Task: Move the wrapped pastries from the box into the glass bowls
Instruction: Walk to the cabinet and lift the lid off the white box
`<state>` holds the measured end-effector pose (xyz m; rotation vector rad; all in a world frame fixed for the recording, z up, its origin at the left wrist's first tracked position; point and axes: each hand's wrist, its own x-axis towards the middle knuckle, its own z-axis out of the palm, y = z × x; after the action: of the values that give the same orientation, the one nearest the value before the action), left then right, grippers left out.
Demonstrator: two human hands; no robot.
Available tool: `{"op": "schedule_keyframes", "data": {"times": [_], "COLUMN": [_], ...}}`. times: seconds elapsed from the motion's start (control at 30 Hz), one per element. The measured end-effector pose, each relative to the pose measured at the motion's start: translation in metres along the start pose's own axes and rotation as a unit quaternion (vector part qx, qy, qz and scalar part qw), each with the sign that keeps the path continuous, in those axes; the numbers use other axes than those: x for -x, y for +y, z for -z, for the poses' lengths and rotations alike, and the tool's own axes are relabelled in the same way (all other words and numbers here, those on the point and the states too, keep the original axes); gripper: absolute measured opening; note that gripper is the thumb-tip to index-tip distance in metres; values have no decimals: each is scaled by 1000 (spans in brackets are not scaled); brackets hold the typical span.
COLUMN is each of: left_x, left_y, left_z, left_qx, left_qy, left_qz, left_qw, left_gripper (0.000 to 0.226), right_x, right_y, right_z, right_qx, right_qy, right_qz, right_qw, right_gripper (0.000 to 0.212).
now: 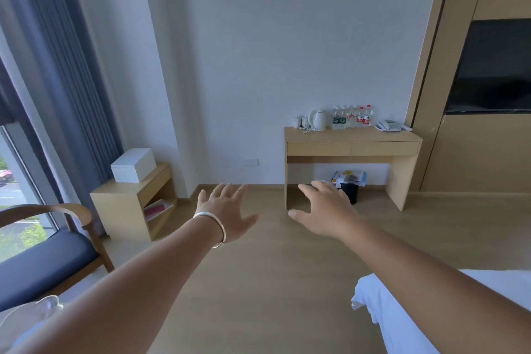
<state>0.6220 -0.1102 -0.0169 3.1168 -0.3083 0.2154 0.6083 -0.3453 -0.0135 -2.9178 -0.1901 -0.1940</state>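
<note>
Both my arms stretch out in front of me over the wooden floor. My left hand [227,210], with a silver bangle on its wrist, is spread with nothing in it. My right hand [324,210] is spread too and holds nothing. A white closed box [133,165] sits on a low wooden cabinet [126,207] at the left, well beyond my left hand. At the bottom left edge part of a glass object [47,306] shows; I cannot tell whether it is a bowl. No wrapped pastries are visible.
A wooden desk [353,146] against the far wall carries a kettle, several water bottles and a phone, with a bin underneath. A chair with a dark cushion [43,259] stands at the left by the window. A white bed corner [382,310] is at the lower right.
</note>
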Motion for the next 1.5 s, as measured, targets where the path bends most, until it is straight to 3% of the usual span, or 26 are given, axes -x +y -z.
{"op": "schedule_keyframes", "data": {"times": [0.53,0.9,1.5], "left_x": [-312,-468,-786], "left_y": [-44,-76,-50], "left_z": [-53,-97,-144], "left_qx": [11,-1,-4], "left_qy": [16,0,0], "left_qz": [-25,-6,25], "left_qw": [999,1000,1000], "left_gripper": [79,79,81], "right_x": [-290,-458,-762], "right_y": [54,83,215], "right_z": [-28,-75,-86], "right_qx": [15,6,-1], "right_qy": [-6,-35,-34], "right_qz": [-23,-7,20], "right_qw": [1000,999,999], "right_gripper": [73,73,72]}}
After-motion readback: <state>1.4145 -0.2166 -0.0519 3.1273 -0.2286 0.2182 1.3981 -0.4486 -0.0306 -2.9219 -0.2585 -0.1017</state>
